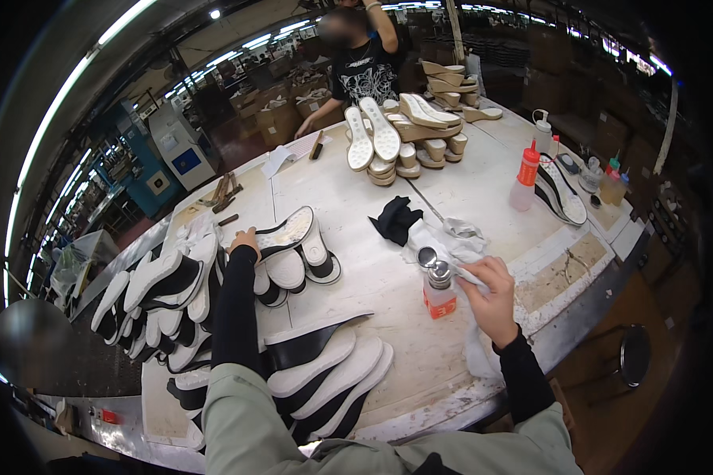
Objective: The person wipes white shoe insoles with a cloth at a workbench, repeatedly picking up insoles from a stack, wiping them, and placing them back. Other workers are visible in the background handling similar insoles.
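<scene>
The shoe sole (287, 230) under the left hand lay left of the frame's centre, tilted across other soles, its pale upper face turned up and dotted with small marks. The left hand (245, 240) was at its left end, fingers bent over the edge and touching it; how firmly they gripped could not be told. Just below, white-bottomed wedge soles (286, 271) with black sides stood close together.

Right of centre, the right hand (495, 299) was nearly closed, its thumb and fingers pinching a white cloth (469, 276). The cloth looked thin and creased, partly hidden by the fingers. Just left of that hand stood a small clear bottle (439, 294) with an orange label and a metal top, its round lid flipped up. Behind the bottle lay more crumpled white fabric (431, 239), and beside that a bunched black cloth (395, 220).

A large heap of black-and-white soles (166, 286) filled the left of the frame, with a slanting row of soles (333, 384) at lower centre. Tan wedge soles (424, 131) were piled at upper centre, in front of a person in a black printed shirt (366, 75).
</scene>
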Demonstrator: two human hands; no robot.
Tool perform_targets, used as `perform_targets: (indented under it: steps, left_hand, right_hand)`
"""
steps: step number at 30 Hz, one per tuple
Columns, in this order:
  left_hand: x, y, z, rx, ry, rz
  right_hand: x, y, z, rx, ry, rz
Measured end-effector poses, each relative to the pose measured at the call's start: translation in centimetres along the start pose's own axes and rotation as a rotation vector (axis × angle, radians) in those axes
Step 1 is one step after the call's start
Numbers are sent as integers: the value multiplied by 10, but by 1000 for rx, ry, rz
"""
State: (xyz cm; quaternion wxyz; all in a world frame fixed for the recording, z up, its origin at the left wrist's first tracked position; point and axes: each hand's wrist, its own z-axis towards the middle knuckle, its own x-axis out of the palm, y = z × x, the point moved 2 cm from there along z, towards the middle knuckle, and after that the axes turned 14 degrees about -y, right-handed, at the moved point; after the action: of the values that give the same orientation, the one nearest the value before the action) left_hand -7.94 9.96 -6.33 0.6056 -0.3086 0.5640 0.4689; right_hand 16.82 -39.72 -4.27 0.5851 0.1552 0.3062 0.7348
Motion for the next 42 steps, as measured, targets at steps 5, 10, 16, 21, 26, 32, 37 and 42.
perform_targets:
  steps: [5,10,16,21,26,32,37,42]
  left_hand:
    - [-85,-26,-75,173,-161,-108]
    - [-194,-43,-212,148,-212,-806]
    - [-183,-57,-367,114,194,-1682]
    - [-79,-126,-445,-224,1084,-1839]
    - [-25,-156,-468,-639,1036,-2092]
    - [-34,-153,-480,63,-14,-1539]
    - [-21,-162,-465,218,-247,-1241]
    - [-2,-162,-464,192,-68,-1286]
  right_hand:
    - [22,-13,13,-165,165,-179]
    - [27,-15,13,-253,344,-370]
    - [29,-13,14,-272,294,-322]
    - [20,-19,25,-75,247,-105]
    - [-41,18,27,135,161,57]
    - [-61,50,-44,283,404,189]
    - [-2,52,-113,113,636,175]
    - [22,68,-138,-115,762,257]
